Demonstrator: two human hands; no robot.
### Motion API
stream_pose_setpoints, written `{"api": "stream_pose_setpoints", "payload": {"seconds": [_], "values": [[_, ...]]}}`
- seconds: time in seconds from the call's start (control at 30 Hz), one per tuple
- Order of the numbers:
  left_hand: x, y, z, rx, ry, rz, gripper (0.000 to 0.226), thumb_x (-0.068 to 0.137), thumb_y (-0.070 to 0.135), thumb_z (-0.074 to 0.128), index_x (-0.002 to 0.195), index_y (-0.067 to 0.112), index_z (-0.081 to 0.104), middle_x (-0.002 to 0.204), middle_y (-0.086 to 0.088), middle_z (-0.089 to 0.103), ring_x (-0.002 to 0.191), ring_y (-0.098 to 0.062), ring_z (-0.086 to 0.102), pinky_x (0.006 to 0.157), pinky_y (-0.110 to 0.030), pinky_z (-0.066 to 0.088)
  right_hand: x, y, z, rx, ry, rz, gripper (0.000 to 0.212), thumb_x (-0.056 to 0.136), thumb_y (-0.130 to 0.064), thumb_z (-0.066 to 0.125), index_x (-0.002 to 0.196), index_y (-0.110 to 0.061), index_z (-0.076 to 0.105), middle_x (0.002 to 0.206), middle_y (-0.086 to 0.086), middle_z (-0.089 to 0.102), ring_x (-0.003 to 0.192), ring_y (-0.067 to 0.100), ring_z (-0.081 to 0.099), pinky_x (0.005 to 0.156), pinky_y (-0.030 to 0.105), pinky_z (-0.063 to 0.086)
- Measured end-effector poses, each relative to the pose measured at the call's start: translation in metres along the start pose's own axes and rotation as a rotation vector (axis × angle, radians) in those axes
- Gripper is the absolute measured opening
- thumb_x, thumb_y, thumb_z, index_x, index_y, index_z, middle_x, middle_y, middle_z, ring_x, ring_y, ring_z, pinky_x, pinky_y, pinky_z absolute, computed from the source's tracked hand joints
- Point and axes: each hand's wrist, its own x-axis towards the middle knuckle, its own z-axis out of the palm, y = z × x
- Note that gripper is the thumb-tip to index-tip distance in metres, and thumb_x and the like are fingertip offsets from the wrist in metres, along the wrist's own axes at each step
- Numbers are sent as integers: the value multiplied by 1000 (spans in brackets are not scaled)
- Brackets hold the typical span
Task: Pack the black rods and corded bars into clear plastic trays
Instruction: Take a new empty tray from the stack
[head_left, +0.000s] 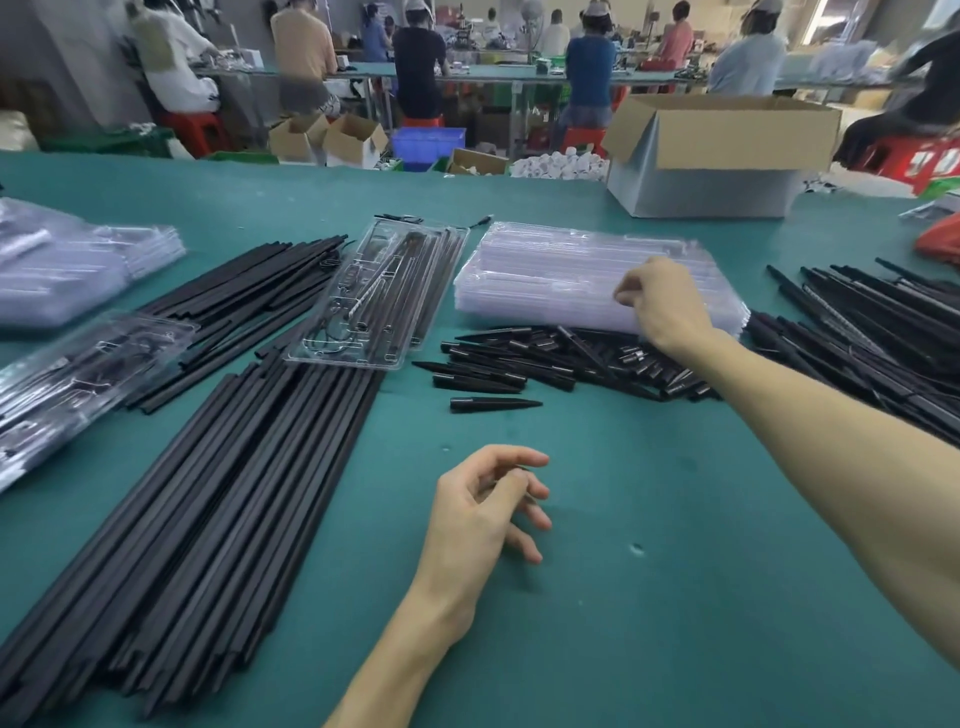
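Your right hand (655, 306) pinches the near edge of the stack of clear trays (561, 270); your left hand (483, 512) hangs loosely curled, holding nothing, over the green counter (649, 597) beside the black rods (218, 493).

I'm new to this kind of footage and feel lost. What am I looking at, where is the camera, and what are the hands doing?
There is no machine: a person works with bare hands, filmed by one camera worn on their head, looking down. On the green table lie long black rods, a pile of short pointed black pieces, a filled tray and a cardboard box. The right hand grips the near edge of the stack of clear trays. The left hand, fingers loosely curled, seems empty.
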Motion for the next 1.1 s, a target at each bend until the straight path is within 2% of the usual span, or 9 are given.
{"api": "stream_pose_setpoints", "payload": {"seconds": [0.13, 0.2, 0.37, 0.5, 0.57, 0.87, 0.97, 1.03, 1.1], "values": [[0, 0, -1, 6, -9, 1, 23, 98, 1, 54, 98, 13, 74, 82, -8, 67, 67, -22, 63, 48, -31, 49, 14, 4, -2, 36, -52, 46, 17, 91, 3, 62, 91, -7, 75, 94, 9, 76, 84, 19, 68, 90, 35, 54], [0, 0, 0, 4, -11, -2, 23, 98, 1, 54, 98, 13, 74, 82, -8, 67, 67, -22, 63, 48, -31, 49, 16, 4, -4, 70, -62, 47, 8, 89, 0, 69, 91, -4, 76, 93, 12, 76, 83, 19, 66, 85, 29, 50], [1, 0, 0, 7, -16, -4, 23, 97, 1, 54, 99, 12, 74, 81, -9, 67, 67, -22, 63, 47, -31, 49, 18, 0, -14, 74, -85, -5, 7, 87, -4, 74, 92, -1, 77, 91, 16, 75, 89, 26, 70, 90, 38, 55], [1, 0, 0, 11, -14, -3, 23, 98, 0, 54, 99, 11, 74, 81, -9, 67, 67, -22, 63, 47, -31, 49, 12, -5, -10, -103, -112, -63, 28, 90, 15, 50, 101, 1, 72, 107, 16, 74, 102, 29, 70, 94, 45, 54], [1, -1, 0, 14, -17, -2, 23, 98, 0, 54, 99, 11, 74, 81, -8, 67, 67, -22, 63, 47, -31, 49, 7, -7, -10, -185, -87, -132, 29, 89, 17, 48, 103, 3, 69, 111, 21, 70, 105, 35, 66, 94, 50, 53], [1, -2, -1, 25, -14, -2, 22, 97, 0, 54, 100, 11, 73, 80, -8, 67, 67, -21, 64, 47, -30, 49, -2, -7, -4, -625, -11, -351, 32, 83, 23, 45, 111, 8, 51, 103, 26, 52, 93, 38, 51, 64, 43, 49], [1, -2, 0, 29, -13, -1, 22, 97, 0, 53, 100, 10, 73, 80, -8, 67, 67, -21, 63, 46, -31, 49, 0, -5, -3, -590, -37, -373, 31, 82, 22, 45, 109, 8, 52, 104, 27, 53, 95, 38, 51, 65, 43, 46], [0, -2, 0, 35, -15, 1, 22, 97, 0, 54, 100, 10, 72, 80, -8, 67, 66, -20, 63, 46, -31, 49, 6, -4, -9, -447, -119, -319, 24, 89, 15, 49, 108, 5, 59, 110, 24, 60, 102, 37, 56, 75, 42, 47], [0, -2, 1, 44, -16, 2, 21, 97, -1, 54, 101, 9, 72, 80, -8, 68, 66, -20, 63, 46, -30, 49, 14, -3, -20, -296, -164, -230, 14, 93, 3, 59, 102, -1, 69, 108, 17, 70, 95, 28, 62, 82, 35, 49]]}}
